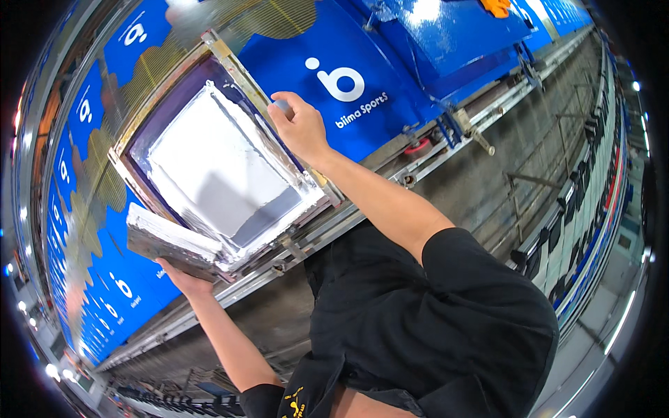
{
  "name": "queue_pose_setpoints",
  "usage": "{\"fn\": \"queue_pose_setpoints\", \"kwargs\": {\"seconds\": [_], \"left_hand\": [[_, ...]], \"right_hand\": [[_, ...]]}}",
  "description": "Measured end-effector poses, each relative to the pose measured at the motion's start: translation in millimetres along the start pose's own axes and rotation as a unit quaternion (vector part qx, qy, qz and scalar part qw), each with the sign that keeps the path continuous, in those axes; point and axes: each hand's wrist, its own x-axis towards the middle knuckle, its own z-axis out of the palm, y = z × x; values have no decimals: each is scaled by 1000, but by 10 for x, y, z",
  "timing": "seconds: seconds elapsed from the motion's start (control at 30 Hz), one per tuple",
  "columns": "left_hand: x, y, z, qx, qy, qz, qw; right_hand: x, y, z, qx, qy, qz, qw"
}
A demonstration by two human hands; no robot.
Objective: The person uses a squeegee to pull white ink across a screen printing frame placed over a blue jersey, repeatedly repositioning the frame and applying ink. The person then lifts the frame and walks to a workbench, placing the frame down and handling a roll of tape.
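Observation:
A screen-printing frame (120,159) lies tilted on blue printed panels, with a purple screen and a thick layer of white ink (209,160) over it. My left hand (183,277) grips a long squeegee (167,240), coated white along its upper face, at the frame's lower left. My right hand (298,125) is at the frame's upper right edge, fingers curled; whether the small greyish shape between them is a held object I cannot make out.
Blue panels with white logos and gold patterns (376,83) run along a long table edged by a metal rail (286,259). A raised blue piece (446,49) with an orange item (493,7) is at the back right. Racks of dark clamps (547,240) stand beyond a grey strip.

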Motion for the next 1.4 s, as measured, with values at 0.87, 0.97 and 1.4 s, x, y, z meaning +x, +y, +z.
{"fn": "queue_pose_setpoints", "kwargs": {"seconds": [0.87, 0.97, 1.4], "left_hand": [[616, 402, 610, 593, -194, 259, 737], [998, 514, 1000, 724, -199, 336, 569], [2440, 576, 1606, 738, -243, 333, 535]], "right_hand": [[14, 473, 472, -197, -47, 52, 978], [34, 392, 488, -215, -29, 60, 974], [562, -42, 823, -319, 113, -296, 893]]}}
